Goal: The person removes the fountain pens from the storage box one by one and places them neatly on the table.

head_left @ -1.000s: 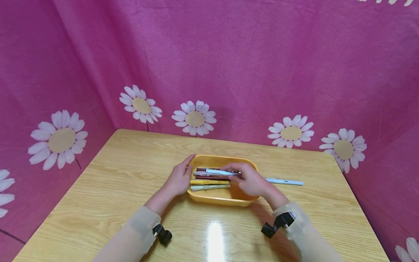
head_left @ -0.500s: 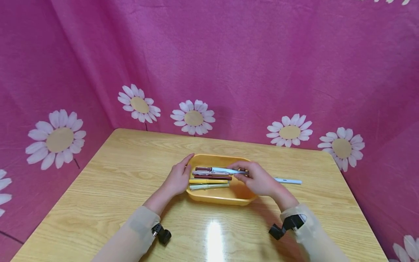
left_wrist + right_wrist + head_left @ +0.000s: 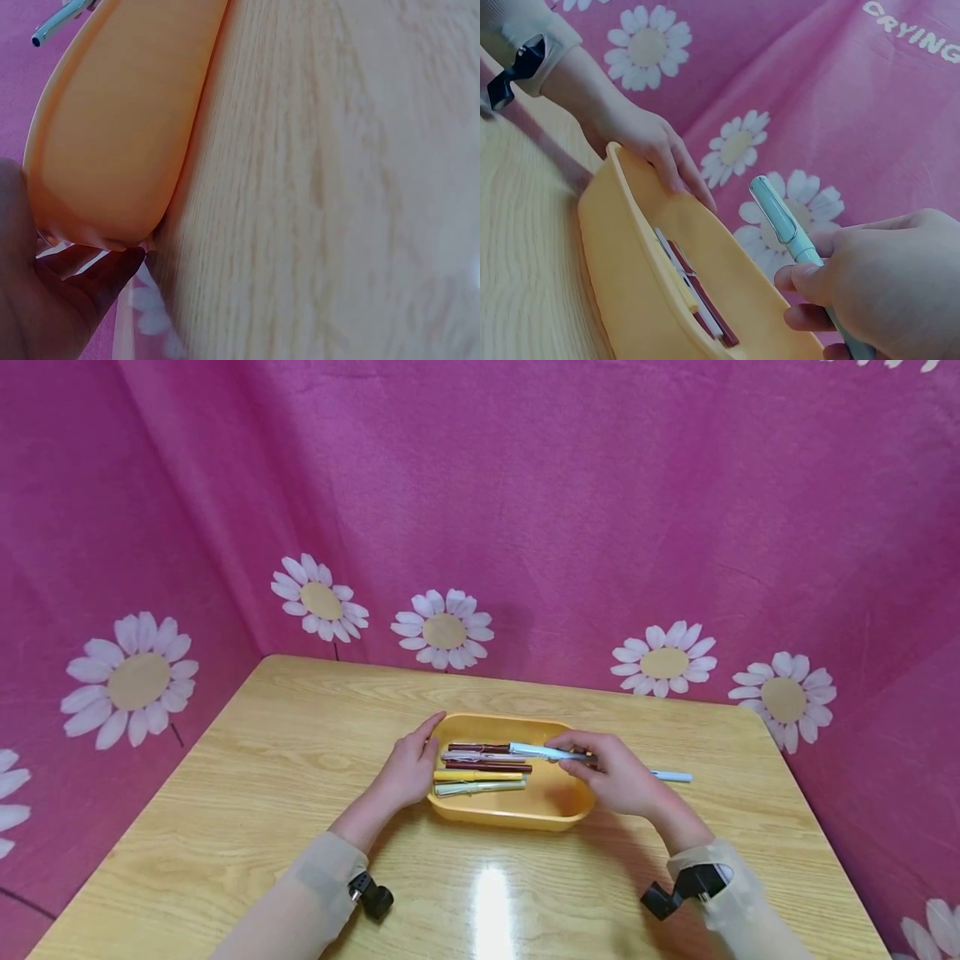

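Observation:
My right hand [image 3: 622, 772] pinches a light blue pen [image 3: 536, 750] with a metal clip, raised over the yellow plastic bin [image 3: 517, 818]. In the right wrist view the pen's capped end [image 3: 776, 210] points up and away from the fingers. My left hand [image 3: 408, 768] rests against the left end of the bin, its fingers lying fairly straight along the outer wall. Inside lie several pens side by side: dark red ones [image 3: 491, 767], a silvery one [image 3: 472, 757], a yellow one [image 3: 480, 776] and a pale green one [image 3: 480, 787].
Another light blue pen [image 3: 675, 776] lies on the wooden table [image 3: 300, 735] right of the bin, partly hidden behind the right hand. A pink curtain [image 3: 525, 527] with daisies hangs around the table's back and sides.
My right hand has moved right with the light blue pen, drawing it away from the other pens. The left hand and the bin stay nearly in place.

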Tool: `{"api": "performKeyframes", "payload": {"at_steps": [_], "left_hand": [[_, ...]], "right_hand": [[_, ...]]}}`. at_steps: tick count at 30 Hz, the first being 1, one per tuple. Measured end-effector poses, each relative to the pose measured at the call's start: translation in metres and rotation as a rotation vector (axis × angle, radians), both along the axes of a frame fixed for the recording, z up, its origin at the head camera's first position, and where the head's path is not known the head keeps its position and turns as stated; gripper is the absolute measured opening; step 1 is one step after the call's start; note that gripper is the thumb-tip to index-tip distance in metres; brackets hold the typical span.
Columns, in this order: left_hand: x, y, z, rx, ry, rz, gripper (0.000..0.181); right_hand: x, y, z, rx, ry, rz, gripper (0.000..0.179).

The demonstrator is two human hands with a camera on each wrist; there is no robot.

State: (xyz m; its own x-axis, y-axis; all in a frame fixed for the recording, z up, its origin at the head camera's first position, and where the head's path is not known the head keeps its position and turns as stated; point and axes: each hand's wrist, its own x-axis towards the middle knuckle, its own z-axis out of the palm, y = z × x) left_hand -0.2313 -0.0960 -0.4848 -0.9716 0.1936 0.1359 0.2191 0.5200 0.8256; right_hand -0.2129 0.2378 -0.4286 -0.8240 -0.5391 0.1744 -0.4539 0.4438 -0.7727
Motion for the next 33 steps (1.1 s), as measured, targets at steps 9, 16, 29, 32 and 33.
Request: {"api": "performKeyframes", "payload": {"at_steps": [9, 16, 29, 32, 33], "left_hand": [[0.002, 0.001, -0.002, 0.004, -0.015, 0.001, 0.051], [0.000, 0.000, -0.005, -0.003, 0.024, 0.004, 0.050], [0.000, 0.001, -0.001, 0.005, 0.012, 0.001, 0.050], [-0.001, 0.001, 0.000, 0.007, 0.014, 0.000, 0.051], [0.000, 0.000, 0.000, 0.006, 0.013, 0.001, 0.051]], "right_hand": [[0.003, 0.021, 0.001, 0.002, 0.046, -0.050, 0.027], [0.003, 0.031, 0.000, -0.003, 0.055, -0.067, 0.026], [0.004, 0.059, -0.004, 0.002, 0.059, -0.089, 0.028], [0.005, 0.065, -0.004, 0.016, 0.081, -0.102, 0.027], [0.006, 0.067, -0.005, 0.020, 0.091, -0.105, 0.026]]}}
